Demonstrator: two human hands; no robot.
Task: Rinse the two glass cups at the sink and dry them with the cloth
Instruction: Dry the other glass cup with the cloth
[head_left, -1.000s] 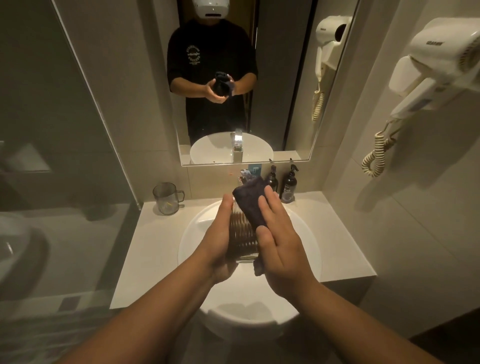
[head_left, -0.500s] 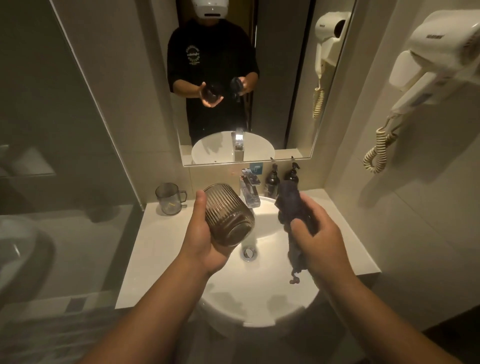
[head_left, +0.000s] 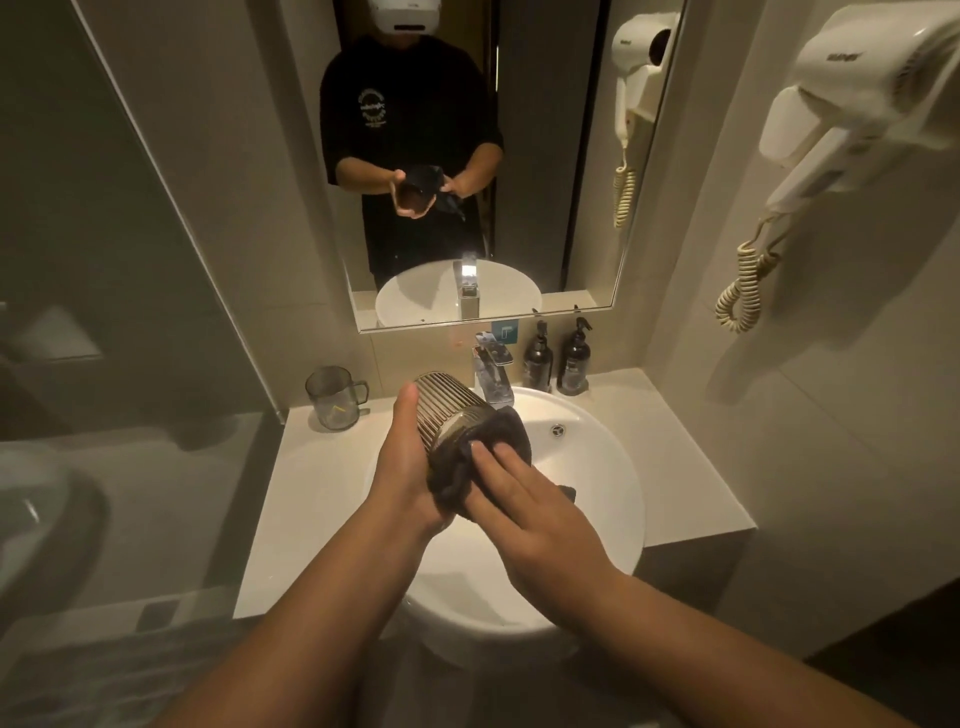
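A ribbed glass cup (head_left: 447, 410) lies tilted in my left hand (head_left: 402, 467) above the round white sink (head_left: 597, 467), its mouth toward me. My right hand (head_left: 535, 514) presses a dark cloth (head_left: 457, 478) against the cup's near end, fingers flat on the fabric. The cloth wraps the cup's mouth and hides it. A second cup, a clear glass mug with a handle (head_left: 335, 397), stands upright on the counter at the back left.
The chrome faucet (head_left: 491, 371) stands behind the sink, with two dark pump bottles (head_left: 556, 358) to its right. A white counter (head_left: 691, 467) surrounds the basin. A wall hair dryer (head_left: 852, 104) with coiled cord hangs on the right; a mirror (head_left: 561, 156) is ahead.
My hands, apart half a second ago, have come back together. The right hand brought the cloth left onto the cup's mouth. The cup stays in my left hand.
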